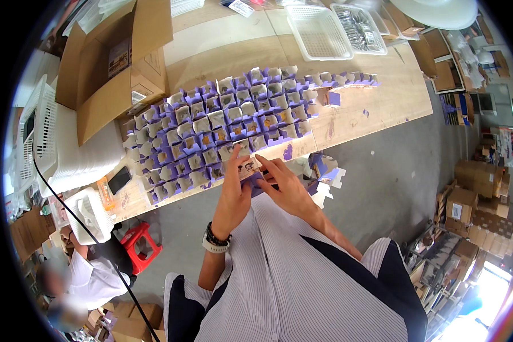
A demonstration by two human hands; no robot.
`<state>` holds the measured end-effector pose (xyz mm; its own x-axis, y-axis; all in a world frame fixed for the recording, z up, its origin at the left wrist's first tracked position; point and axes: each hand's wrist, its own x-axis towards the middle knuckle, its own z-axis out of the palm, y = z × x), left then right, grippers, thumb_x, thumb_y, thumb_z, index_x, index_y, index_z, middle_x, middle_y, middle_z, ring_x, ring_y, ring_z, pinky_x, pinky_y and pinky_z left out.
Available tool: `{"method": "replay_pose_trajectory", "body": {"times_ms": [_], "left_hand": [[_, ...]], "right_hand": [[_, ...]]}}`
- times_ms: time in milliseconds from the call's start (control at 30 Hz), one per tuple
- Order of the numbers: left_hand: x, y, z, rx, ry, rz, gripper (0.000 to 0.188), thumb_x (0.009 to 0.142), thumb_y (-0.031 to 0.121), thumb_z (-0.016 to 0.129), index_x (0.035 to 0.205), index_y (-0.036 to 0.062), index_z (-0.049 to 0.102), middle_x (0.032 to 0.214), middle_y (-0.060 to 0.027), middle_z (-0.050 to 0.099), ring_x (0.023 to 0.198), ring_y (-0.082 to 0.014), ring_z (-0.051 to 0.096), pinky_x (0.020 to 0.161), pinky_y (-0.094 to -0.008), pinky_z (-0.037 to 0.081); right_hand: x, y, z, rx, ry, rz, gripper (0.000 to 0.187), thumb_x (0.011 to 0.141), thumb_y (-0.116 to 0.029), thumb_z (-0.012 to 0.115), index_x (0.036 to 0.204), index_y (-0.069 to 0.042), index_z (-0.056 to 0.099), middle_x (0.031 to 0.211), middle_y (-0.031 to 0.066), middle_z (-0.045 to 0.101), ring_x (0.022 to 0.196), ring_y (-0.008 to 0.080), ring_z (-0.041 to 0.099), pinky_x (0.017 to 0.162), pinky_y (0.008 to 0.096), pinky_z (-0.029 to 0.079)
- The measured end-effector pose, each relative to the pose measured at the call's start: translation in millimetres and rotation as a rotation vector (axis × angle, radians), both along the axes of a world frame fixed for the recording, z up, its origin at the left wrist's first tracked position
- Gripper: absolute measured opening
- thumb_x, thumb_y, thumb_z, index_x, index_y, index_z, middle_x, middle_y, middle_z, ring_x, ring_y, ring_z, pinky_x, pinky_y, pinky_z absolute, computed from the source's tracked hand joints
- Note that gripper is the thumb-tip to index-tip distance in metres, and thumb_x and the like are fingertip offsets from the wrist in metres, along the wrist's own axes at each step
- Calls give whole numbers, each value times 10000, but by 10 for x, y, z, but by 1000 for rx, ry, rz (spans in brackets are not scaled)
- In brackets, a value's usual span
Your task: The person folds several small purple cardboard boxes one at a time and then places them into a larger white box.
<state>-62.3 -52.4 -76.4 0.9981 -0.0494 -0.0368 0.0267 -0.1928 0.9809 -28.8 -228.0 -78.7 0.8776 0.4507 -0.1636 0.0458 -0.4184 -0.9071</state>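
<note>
My left hand (235,191) and my right hand (282,181) together hold a small purple and white carton (249,169) at the near edge of the wooden table (382,102). My fingers press on its open flaps. Just beyond it, rows of several open purple cartons (228,122) cover the tabletop, each with something brown inside. A black band and a watch sit on my left wrist.
A large open cardboard box (105,62) stands at the table's far left. White plastic baskets (319,31) sit at the back. Flat purple carton blanks (322,171) lie by my right hand. A red stool (139,242) and a seated person (91,279) are at lower left.
</note>
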Motion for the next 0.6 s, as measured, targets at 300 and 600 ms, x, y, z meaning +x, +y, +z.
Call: {"method": "replay_pose_trajectory", "body": {"times_ms": [300,600], "left_hand": [[-71,128,56,-39,-15,-118,622,851,-152,546,1429,38,416,1619,-186,288,1448,-371,374,1136,-411,376],[-216,62,83,125,-78,12,733,825,-77,706,1476,50,394,1588,-181,337,1436,-344,391,1139,-412,371]], "right_hand": [[-50,8,-84,-12,30,-23,510,938,-112,662,1411,-14,500,1130,187,656,895,334,706,739,401,562],[-72,108,14,-85,-106,-64,521,971,-112,607,1464,-21,464,1103,222,657,882,400,672,749,450,535]]}}
